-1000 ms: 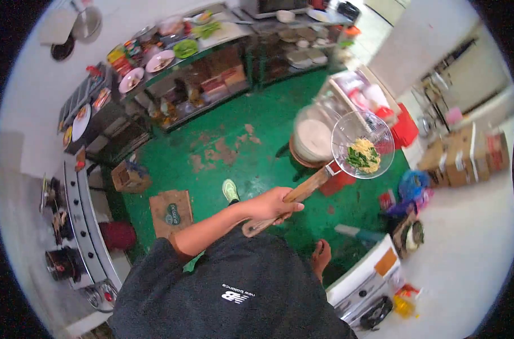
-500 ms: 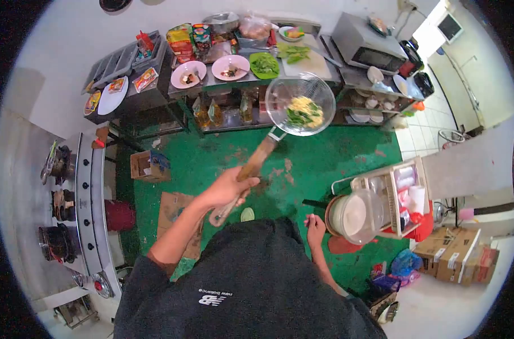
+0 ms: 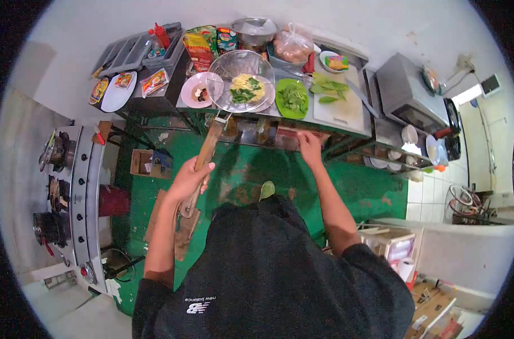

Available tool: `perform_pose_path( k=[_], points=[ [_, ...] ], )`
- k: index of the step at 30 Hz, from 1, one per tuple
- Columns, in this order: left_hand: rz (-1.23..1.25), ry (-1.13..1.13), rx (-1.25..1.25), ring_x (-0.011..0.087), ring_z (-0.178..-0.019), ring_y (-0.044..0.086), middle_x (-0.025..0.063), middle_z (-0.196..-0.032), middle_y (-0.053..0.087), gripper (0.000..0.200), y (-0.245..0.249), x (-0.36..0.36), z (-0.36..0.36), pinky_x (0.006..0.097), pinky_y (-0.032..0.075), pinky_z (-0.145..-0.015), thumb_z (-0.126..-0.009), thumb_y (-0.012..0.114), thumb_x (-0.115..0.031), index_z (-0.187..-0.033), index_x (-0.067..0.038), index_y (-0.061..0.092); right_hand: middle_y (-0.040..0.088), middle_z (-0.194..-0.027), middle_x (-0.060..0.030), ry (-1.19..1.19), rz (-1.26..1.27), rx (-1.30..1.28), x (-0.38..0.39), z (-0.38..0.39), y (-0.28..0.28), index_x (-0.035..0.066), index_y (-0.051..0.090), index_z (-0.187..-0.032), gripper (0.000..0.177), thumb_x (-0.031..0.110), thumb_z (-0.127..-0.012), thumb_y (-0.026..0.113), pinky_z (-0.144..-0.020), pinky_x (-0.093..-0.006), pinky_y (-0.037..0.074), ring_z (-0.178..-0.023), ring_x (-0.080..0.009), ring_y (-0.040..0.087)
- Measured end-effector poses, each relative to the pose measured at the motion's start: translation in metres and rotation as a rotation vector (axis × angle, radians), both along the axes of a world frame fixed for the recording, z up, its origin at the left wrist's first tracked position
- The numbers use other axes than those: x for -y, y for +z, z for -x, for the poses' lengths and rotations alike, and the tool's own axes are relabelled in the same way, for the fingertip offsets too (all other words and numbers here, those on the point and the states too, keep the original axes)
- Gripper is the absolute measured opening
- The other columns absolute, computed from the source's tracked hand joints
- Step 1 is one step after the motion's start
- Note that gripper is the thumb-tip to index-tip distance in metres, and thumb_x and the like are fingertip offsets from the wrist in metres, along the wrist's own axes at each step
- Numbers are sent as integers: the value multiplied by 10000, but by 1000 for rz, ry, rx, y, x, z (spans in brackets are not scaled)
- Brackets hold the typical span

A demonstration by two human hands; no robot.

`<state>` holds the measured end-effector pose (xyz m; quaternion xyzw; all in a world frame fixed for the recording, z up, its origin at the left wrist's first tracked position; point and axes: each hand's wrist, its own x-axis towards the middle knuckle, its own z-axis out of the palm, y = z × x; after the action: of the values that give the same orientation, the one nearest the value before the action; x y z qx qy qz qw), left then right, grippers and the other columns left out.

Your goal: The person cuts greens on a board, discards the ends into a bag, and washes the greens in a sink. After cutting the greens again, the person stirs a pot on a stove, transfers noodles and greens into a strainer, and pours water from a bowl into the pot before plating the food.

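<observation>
My left hand (image 3: 192,179) is wrapped round the wooden handle (image 3: 210,141) of a wire strainer. The strainer's mesh basket (image 3: 226,68) holds yellow noodles (image 3: 247,82) and green leaves (image 3: 243,95). It hovers over the counter edge, partly in front of a second pink plate. A pink plate (image 3: 192,97) with dark and white bits on it lies just left of the basket. My right hand (image 3: 309,148) reaches forward below the counter edge, fingers loosely bent, with nothing visible in it. Closest above it is a green plate (image 3: 282,108) of leafy greens (image 3: 294,97).
A white cutting board (image 3: 347,113) carries leaves and a knife (image 3: 363,100). Seasoning packets, a metal bowl (image 3: 254,35) and a bag (image 3: 293,44) line the back. A microwave (image 3: 415,93) stands right, a stove (image 3: 70,198) left. Cardboard (image 3: 183,229) lies on the green floor.
I have come closer to the counter. The strainer has moved left, from over the floor to over the pink plates. My right hand has swung forward from beside the white tub.
</observation>
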<state>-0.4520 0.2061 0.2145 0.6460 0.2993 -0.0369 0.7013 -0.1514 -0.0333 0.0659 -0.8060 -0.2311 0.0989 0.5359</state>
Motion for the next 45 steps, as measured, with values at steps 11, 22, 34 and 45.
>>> perform_pose_path(
  k=[11, 22, 34, 45],
  points=[
    [-113, 74, -116, 112, -457, 478, 2, -618, 481, 241, -40, -69, -67, 280, 404, -432, -954, 618, -253, -994, -54, 487, 679, -924, -227, 65, 545, 174, -170, -102, -65, -39, 563, -1048, 395, 284, -846, 664, -789, -472, 520, -875, -441, 645],
    [-265, 21, -177, 111, -477, 479, 14, -619, 477, 226, -60, -100, -79, 307, 411, -437, -943, 621, -199, -1039, -39, 493, 655, -840, -245, 381, 702, 352, -124, -127, -74, -7, 617, -888, 220, 212, -869, 612, -727, -490, 492, -794, -438, 627],
    [-655, -91, -219, 400, -720, 617, 208, -758, 606, 293, -59, -97, -93, 471, 461, -655, -938, 598, -225, -1098, -5, 489, 644, -843, -240, 101, 446, 265, -131, -93, 17, 44, 543, -1099, 218, 88, -894, 483, -742, -524, 507, -821, -462, 632],
    [-792, -75, -256, 469, -795, 607, 264, -792, 615, 286, -48, -74, -112, 528, 449, -690, -935, 584, -216, -1082, 6, 481, 656, -960, -181, 410, 388, 672, -150, -136, -3, 47, 538, -1141, 263, 80, -887, 479, -707, -476, 537, -873, -368, 663]
  ],
)
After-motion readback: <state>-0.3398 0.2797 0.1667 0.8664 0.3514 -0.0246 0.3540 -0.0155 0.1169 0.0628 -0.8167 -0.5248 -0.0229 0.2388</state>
